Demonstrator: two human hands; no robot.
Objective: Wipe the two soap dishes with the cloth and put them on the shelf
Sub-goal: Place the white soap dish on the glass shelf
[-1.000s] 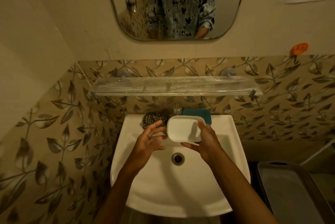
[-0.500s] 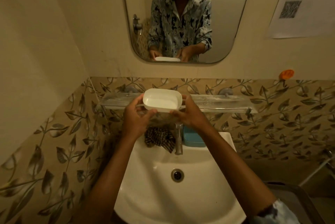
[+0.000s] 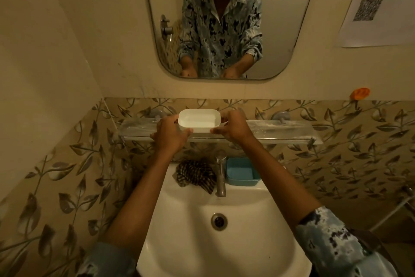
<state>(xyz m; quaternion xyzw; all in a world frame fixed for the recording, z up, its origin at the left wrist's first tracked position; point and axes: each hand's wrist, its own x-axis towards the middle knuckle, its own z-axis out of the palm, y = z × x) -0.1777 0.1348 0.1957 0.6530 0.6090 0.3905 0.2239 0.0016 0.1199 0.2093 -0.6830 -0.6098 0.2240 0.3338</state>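
Observation:
A white soap dish (image 3: 199, 119) sits upright at the middle of the glass shelf (image 3: 289, 127), its open side up. My left hand (image 3: 169, 134) grips its left end and my right hand (image 3: 231, 127) grips its right end. Whether its base rests on the glass I cannot tell. A blue soap dish (image 3: 241, 171) stands on the back ledge of the sink, right of the tap (image 3: 220, 173). A dark checked cloth (image 3: 195, 173) lies crumpled on the ledge left of the tap.
The white sink (image 3: 220, 243) is below my arms, with its drain (image 3: 219, 221) in the middle. A mirror (image 3: 224, 18) hangs above the shelf. A paper sheet (image 3: 377, 5) is on the wall at right, an orange hook (image 3: 360, 93) below it.
Both hands lifted the white soap dish from over the sink up to the shelf and moved it further back onto it. The cloth stays on the ledge.

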